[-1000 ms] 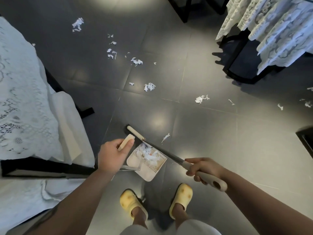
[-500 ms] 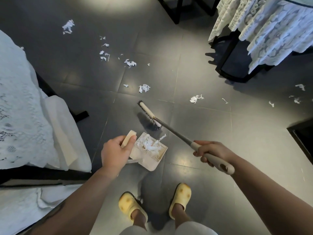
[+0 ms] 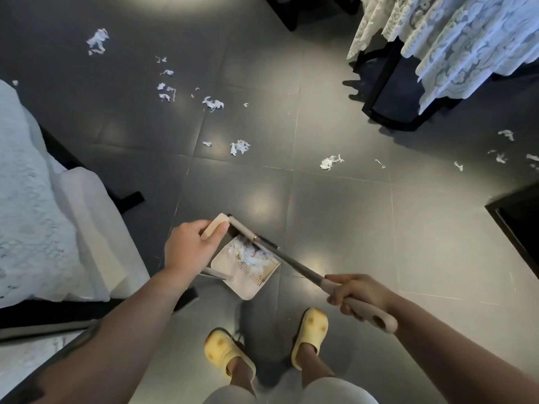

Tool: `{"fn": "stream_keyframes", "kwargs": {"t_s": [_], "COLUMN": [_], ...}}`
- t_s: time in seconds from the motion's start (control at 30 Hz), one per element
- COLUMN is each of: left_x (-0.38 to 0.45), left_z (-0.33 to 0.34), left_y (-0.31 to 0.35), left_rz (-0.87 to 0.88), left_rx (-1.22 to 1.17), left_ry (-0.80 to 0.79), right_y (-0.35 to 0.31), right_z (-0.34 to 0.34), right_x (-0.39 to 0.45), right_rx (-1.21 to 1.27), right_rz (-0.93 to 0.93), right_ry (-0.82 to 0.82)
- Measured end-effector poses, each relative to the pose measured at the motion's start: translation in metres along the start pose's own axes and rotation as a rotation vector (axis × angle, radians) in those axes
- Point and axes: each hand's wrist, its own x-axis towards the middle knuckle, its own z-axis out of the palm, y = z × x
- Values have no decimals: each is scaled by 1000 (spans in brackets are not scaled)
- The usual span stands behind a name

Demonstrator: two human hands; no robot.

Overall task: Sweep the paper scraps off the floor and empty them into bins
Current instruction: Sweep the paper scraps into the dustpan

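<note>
My left hand [image 3: 191,250] grips the beige handle of a cream dustpan [image 3: 248,282] that rests on the dark tiled floor in front of my feet. A heap of white paper scraps [image 3: 248,255] lies inside the pan. My right hand [image 3: 354,293] holds the grey handle of a long broom [image 3: 294,265], and the broom head [image 3: 243,228] lies across the pan's mouth. More paper scraps lie on the floor farther out: a clump [image 3: 239,147] ahead, another [image 3: 329,162] to the right, several [image 3: 213,103] beyond, and one [image 3: 97,40] at the far left.
A white lace-covered piece of furniture [image 3: 38,214] with black legs fills the left side. A lace cloth [image 3: 455,39] hangs over a black frame [image 3: 388,94] at the upper right. A dark-edged object [image 3: 516,228] sits at the right edge. My feet wear yellow slippers [image 3: 310,322].
The broom head, half a second ago out on the floor ahead of the pan, has been drawn back to the pan's mouth, and the loose scrap at the pan's lip is inside.
</note>
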Motion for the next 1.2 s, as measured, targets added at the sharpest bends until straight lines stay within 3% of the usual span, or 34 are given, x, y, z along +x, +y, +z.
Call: {"fn": "stream_keyframes", "kwargs": {"t_s": [0.17,0.3,0.63,0.87,1.07,1.2], "left_x": [1,-1,-8,-12,-22,-31], "left_z": [-5,-3,4,1,1,-2], "left_y": [-1,-1,3,-1,-2,-9], "left_rz": [-4,-12,-16,-36,-106,-159], "left_rx": [8,0,-13,-21,-94,-193], "left_ry": [20,22,-1,-11,-71,-153], "right_y": [11,-1,-18,9,7,3], "right_z": [-31,-40,-9,-26,-30,-21], "right_x": [-13,-22,-9,-7,-32,-33], "right_rx": [20,-68,25,190,165,107], "right_rz": [12,-85,-88,-36,-111,-110], "right_ry": [-102,-166,-34,-106,-180,-38]}}
